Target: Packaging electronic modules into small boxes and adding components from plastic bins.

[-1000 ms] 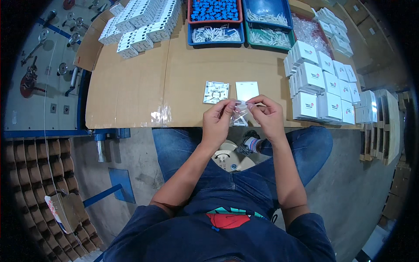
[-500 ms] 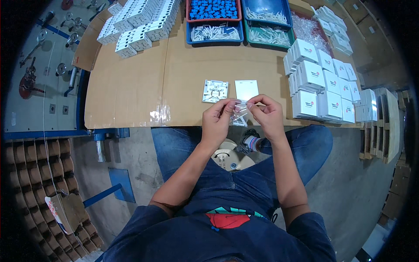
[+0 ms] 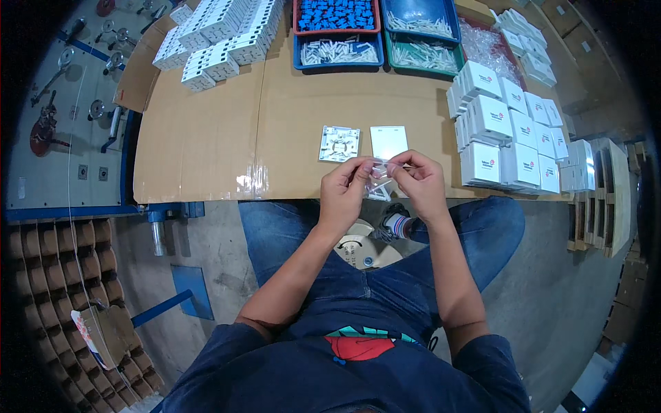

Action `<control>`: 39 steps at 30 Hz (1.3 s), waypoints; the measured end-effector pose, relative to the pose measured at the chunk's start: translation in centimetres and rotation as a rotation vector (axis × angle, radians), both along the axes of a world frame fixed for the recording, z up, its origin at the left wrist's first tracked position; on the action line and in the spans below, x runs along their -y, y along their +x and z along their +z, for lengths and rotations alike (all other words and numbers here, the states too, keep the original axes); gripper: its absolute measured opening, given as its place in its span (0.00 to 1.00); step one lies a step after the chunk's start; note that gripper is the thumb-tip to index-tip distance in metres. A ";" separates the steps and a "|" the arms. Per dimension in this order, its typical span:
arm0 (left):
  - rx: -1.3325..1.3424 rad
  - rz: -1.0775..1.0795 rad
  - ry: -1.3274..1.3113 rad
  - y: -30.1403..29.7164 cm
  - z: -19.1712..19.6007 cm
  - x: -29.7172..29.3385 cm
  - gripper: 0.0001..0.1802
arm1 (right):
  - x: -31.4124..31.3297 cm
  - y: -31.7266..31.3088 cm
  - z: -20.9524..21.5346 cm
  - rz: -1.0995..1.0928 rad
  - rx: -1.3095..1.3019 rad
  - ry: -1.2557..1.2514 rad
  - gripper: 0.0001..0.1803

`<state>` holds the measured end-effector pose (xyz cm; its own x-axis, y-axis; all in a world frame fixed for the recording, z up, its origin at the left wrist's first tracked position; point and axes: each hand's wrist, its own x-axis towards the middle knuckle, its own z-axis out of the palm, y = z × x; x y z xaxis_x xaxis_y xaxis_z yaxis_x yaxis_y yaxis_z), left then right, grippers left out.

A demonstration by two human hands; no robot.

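Between my two hands hangs a small clear plastic bag [image 3: 378, 187] with several white pieces inside it. My left hand [image 3: 343, 187] pinches the bag's top edge on one side. On the other side my right hand [image 3: 421, 180] pinches the same edge between thumb and fingers. Just beyond the left hand lies a square white base plate [image 3: 339, 143] with its inner workings facing up. A plain white square cover [image 3: 389, 141] lies beside it, a little past the bag; the fingertips come close to its near edge.
Trays hold blue parts [image 3: 337, 15], white plugs [image 3: 339, 51] and clear-white pieces [image 3: 425, 58] at the table's far side. White boxed units [image 3: 492, 120] are stacked at the right, and white square units [image 3: 227, 41] at the far left. Clear bags [image 3: 489, 51] lie beside the trays. Cardboard covers the table [image 3: 200, 138].
My fingers have shifted slightly at the bag's top, and its upper part looks a little wider between them. Everything on the table stays where it was.
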<state>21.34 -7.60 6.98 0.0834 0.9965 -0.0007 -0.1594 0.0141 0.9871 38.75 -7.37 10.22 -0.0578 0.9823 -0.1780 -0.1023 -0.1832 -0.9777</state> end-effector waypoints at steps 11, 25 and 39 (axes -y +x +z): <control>0.064 -0.025 -0.026 -0.1 0.3 0.1 0.15 | 0.0 -0.2 -0.6 -0.018 -0.037 0.047 0.06; 0.025 -0.042 -0.039 0.0 0.4 0.1 0.14 | 0.0 -0.1 -0.8 -0.004 -0.019 0.038 0.05; 0.071 -0.028 -0.022 -0.1 0.4 0.0 0.12 | 0.0 -0.3 -0.2 -0.020 0.005 0.042 0.05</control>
